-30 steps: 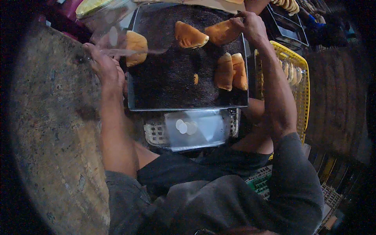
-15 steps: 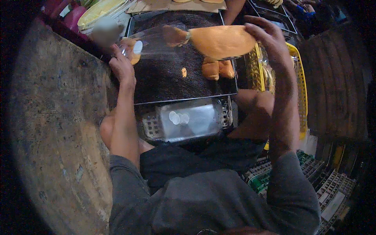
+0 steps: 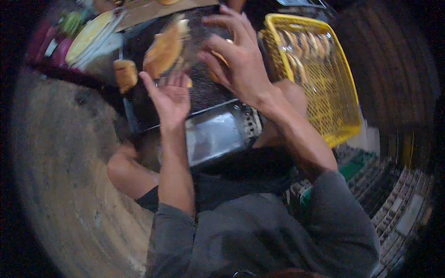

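left hand [image 3: 174, 98] at bread [image 3: 162, 52] | gap | right hand [image 3: 237, 58] past near tray edge [image 3: 213, 107]

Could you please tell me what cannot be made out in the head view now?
Head view, motion blur: the exact outline of the blurred bread, and whether the left hand grips it.
Head view, right hand in front: most of the buns behind it.
Head view, cut by the top edge: the rest of the topmost bun.
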A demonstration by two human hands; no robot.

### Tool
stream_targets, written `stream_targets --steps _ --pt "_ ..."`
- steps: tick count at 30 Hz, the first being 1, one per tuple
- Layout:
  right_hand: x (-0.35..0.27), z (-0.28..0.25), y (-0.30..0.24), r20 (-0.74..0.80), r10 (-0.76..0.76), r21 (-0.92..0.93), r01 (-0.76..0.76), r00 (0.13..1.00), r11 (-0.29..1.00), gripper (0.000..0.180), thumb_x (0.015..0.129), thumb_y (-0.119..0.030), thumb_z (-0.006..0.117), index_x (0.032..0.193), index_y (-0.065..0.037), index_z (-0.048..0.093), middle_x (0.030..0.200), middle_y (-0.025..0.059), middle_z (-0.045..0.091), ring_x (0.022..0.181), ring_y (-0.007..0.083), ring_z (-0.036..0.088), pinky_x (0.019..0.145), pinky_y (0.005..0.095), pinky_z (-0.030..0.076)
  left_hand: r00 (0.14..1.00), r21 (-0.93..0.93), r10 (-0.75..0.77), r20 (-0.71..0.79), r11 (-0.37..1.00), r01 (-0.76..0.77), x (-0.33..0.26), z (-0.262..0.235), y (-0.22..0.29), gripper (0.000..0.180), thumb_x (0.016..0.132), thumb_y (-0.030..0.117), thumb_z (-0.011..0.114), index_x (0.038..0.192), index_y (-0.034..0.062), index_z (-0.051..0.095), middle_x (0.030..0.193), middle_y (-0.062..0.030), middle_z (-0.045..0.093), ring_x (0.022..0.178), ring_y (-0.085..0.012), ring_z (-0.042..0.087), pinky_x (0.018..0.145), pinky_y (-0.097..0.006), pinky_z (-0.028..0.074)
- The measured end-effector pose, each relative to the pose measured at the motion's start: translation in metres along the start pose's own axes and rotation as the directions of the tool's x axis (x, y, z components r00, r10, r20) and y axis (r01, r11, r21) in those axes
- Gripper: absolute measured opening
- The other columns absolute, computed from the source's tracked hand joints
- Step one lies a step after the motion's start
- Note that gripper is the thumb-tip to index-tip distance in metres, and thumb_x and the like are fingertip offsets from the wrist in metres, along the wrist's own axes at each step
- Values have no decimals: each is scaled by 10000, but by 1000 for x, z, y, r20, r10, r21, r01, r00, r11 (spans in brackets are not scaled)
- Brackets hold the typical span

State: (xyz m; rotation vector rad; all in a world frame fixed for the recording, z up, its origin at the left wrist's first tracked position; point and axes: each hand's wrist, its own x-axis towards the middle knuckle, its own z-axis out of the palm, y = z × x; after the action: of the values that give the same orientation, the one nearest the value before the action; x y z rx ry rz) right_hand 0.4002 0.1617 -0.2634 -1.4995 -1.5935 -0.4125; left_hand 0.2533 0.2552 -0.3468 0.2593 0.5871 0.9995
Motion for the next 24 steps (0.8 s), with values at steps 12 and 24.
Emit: stream_targets --steps 12,24 --pt "-120 -126 166 -58 722 -557 -623 689 549 549 750 -207 711 1218 -53 469 1043 203 638 967 382 614 801 446 494 728 969 -642 238 102 -226 -11 28 -68 596 810 597 605 886 7 651 767 -125 656 694 -234 644 673 -377 514" --pt "-103 -111 207 216 709 -457 -572 672 681 665 891 -496 534 1325 -7 413 1272 208 518 1187 298 502 990 373 389 719 945 -665 -203 -324 -33 -68 -93 -25 490 813 455 670 617 8 626 559 -136 601 492 -227 595 504 -362 443"
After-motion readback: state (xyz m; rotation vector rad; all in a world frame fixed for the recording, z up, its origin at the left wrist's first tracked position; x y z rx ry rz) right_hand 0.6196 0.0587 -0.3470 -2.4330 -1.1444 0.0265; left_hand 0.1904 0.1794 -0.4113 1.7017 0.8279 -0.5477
